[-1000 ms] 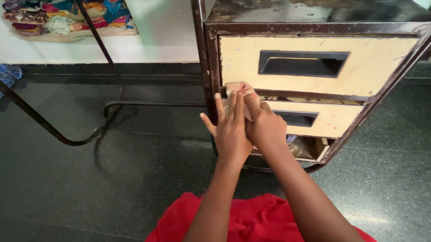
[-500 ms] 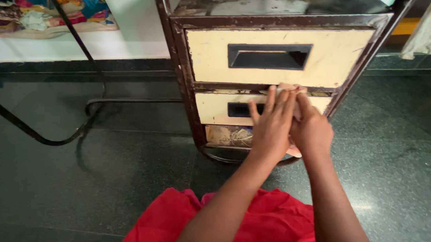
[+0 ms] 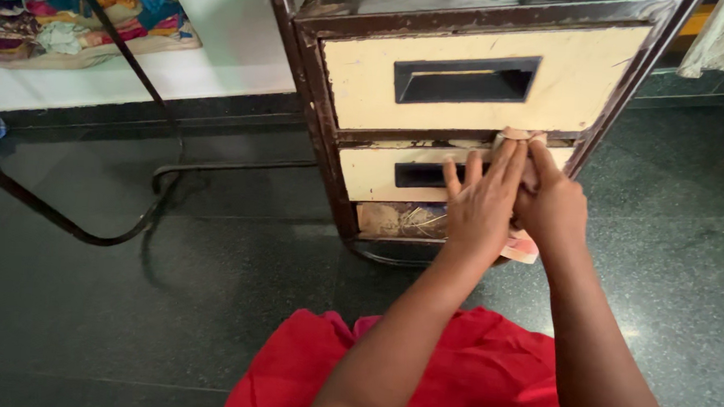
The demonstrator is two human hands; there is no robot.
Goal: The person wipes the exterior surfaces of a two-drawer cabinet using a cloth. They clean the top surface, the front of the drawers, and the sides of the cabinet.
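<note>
Both hands press a small pinkish cloth (image 3: 518, 137) against the top edge of the lower drawer (image 3: 379, 173), right under the bottom edge of the upper drawer (image 3: 481, 82), near the cabinet's right post. The left hand (image 3: 482, 210) lies flat with fingers stretched and slightly spread, fingertips on the cloth; the right hand (image 3: 551, 205) curls its fingers around the cloth's right part, touching the left hand. More of the pinkish cloth hangs out below the wrists. The gap between the two cream drawer fronts is narrow, and the rusty brown metal frame (image 3: 313, 104) closes it in on both sides. Under the lower drawer an open shelf (image 3: 398, 220) holds straw-like scraps. To the left the dark polished floor (image 3: 170, 301) lies open, crossed only by a bent black tube leg (image 3: 92, 236). A heap of colourful fabric (image 3: 77, 16) sits on a white ledge at far left. Red clothing (image 3: 452, 370) fills the bottom of the view.
</note>
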